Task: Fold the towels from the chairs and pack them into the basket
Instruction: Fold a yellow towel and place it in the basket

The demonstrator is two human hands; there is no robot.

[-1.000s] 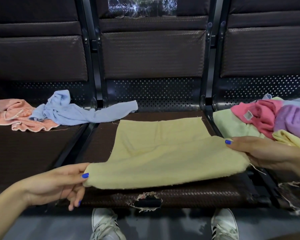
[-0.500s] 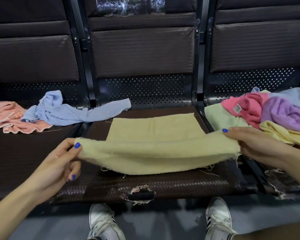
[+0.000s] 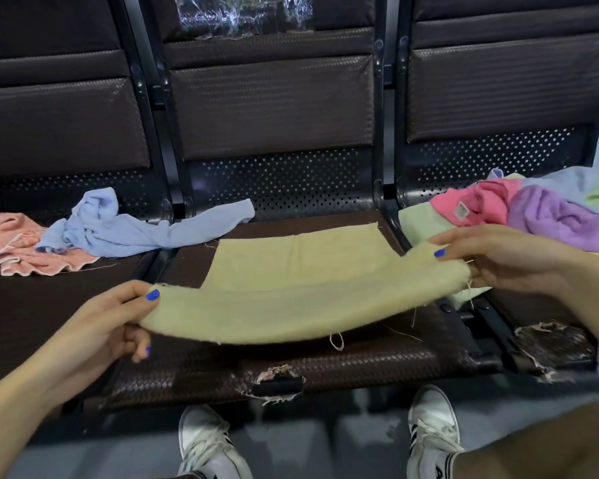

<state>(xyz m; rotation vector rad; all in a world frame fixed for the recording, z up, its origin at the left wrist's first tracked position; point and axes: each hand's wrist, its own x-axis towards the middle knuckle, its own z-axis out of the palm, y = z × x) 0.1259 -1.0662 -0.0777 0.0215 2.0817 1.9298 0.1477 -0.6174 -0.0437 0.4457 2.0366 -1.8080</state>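
A pale yellow towel (image 3: 291, 288) lies on the middle seat (image 3: 377, 361), its near edge lifted off the seat. My left hand (image 3: 118, 323) pinches the near left corner, thumb on top. My right hand (image 3: 491, 261) pinches the near right corner, held higher and further back than the left. The far half of the towel rests flat on the seat. No basket is in view.
A light blue towel (image 3: 125, 229) and a peach towel (image 3: 25, 247) lie crumpled on the left seat. A heap of pink, purple, green and yellow towels (image 3: 533, 216) fills the right seat. The middle seat's front edge is torn (image 3: 277, 382). My shoes (image 3: 204, 444) stand on the floor below.
Both hands have lifted the towel's near edge and carried it away from me over the far half. The right corner has risen more than the left.
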